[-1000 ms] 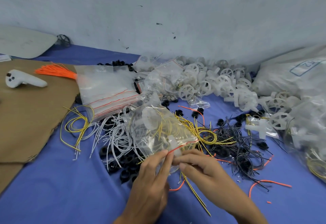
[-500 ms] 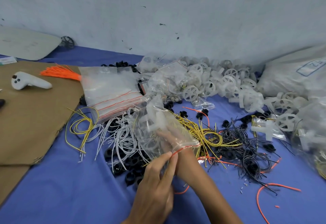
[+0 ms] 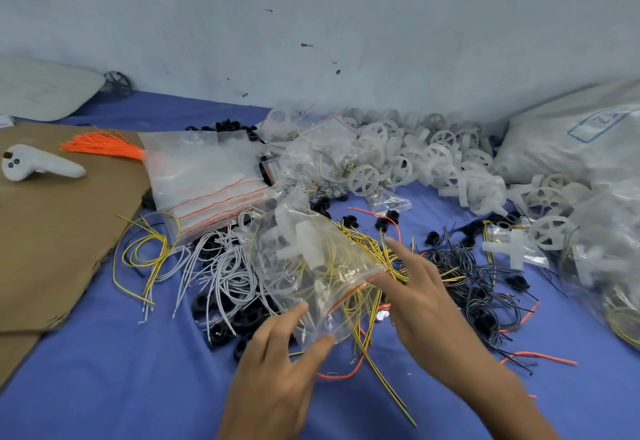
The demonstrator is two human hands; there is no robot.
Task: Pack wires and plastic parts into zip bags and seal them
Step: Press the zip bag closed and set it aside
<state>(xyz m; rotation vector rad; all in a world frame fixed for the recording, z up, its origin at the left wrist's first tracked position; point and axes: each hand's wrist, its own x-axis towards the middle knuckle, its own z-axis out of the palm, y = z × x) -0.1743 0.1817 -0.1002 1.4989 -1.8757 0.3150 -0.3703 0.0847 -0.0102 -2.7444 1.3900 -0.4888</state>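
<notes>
Head view: my left hand [image 3: 277, 370] pinches the lower corner of the clear red-striped plastic zip bag [image 3: 311, 266]; its mouth faces frame-right, toward my right hand [image 3: 426, 301] (fingers spread, holding nothing).

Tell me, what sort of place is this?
Likely a small hand-packing workspace: heaps of white plastic wheels, loose wires and a stack of empty zip bags lie on a blue cloth, while the left hand pinches a part-filled bag.
</notes>
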